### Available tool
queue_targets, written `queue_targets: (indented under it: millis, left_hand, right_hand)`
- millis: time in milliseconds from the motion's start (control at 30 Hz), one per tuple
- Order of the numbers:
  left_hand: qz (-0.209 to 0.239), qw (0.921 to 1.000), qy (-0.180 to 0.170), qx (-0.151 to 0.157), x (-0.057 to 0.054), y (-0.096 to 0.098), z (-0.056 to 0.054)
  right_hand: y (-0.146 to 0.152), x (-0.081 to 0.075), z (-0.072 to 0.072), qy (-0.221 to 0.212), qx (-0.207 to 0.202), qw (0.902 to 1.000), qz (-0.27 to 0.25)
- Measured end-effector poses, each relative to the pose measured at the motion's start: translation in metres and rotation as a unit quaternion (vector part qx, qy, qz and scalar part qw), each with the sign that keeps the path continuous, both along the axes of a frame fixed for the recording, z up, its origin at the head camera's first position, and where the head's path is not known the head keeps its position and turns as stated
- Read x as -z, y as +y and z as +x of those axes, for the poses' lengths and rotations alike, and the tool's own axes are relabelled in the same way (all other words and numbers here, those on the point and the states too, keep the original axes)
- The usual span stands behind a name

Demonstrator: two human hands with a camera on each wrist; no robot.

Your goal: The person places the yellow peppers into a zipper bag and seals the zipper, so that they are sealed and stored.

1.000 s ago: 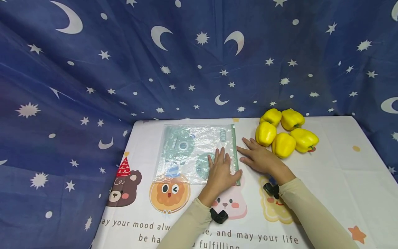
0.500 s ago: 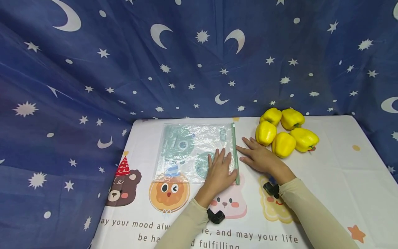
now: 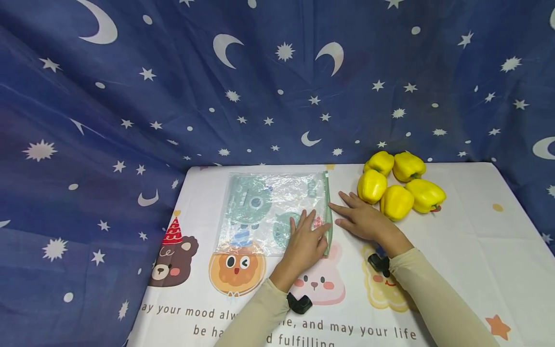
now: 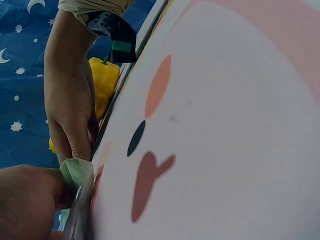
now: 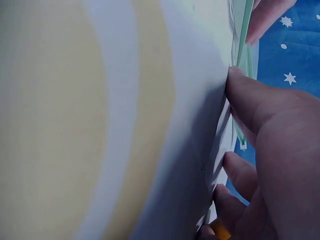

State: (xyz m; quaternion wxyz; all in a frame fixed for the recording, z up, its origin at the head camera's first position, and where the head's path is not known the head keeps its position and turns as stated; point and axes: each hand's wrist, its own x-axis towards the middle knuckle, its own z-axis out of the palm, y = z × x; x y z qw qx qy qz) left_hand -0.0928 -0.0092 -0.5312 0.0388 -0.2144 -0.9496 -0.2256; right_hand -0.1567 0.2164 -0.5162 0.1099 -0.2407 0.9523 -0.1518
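Note:
A clear zip bag [image 3: 251, 212] with mint-green print lies flat on the table, its green zip strip [image 3: 327, 193] on the right side. My left hand [image 3: 303, 246] lies over the bag's lower right part and pinches the strip between thumb and index finger, the other fingers stretched across the plastic. Seen from the left wrist, the green edge [image 4: 76, 172] stands bent up by that hand. My right hand [image 3: 364, 219] rests with spread fingers beside the strip, index fingertip touching or nearly touching it. In the right wrist view its fingertips [image 5: 235, 80] meet the tablecloth.
Several yellow bell peppers [image 3: 396, 202] sit clustered just beyond my right hand, close to its fingers. A white tablecloth [image 3: 477, 270] with cartoon prints covers the table. Dark blue curtain [image 3: 277, 86] with moons and stars hangs behind the table and along the left.
My left thumb has drawn inward from beyond the strip toward the index finger, which has bent to the right. The strip now bows there. My right hand has stayed in place.

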Motion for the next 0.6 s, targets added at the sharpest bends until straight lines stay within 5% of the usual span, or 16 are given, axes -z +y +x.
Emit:
queue_targets:
  millis: [167,600]
  left_hand:
    - [0.004,0.9999,-0.003,-0.009,0.0001,0.0000,-0.0009]
    - [-0.072,0.9967,-0.034,-0.017,-0.0079,0.0083,-0.0008]
  right_hand:
    - [0.0002,-0.0038,0.0004,0.003,0.000,1.0000,-0.006]
    - [0.0007,-0.0013,-0.0005,0.000,0.002,1.0000,-0.003]
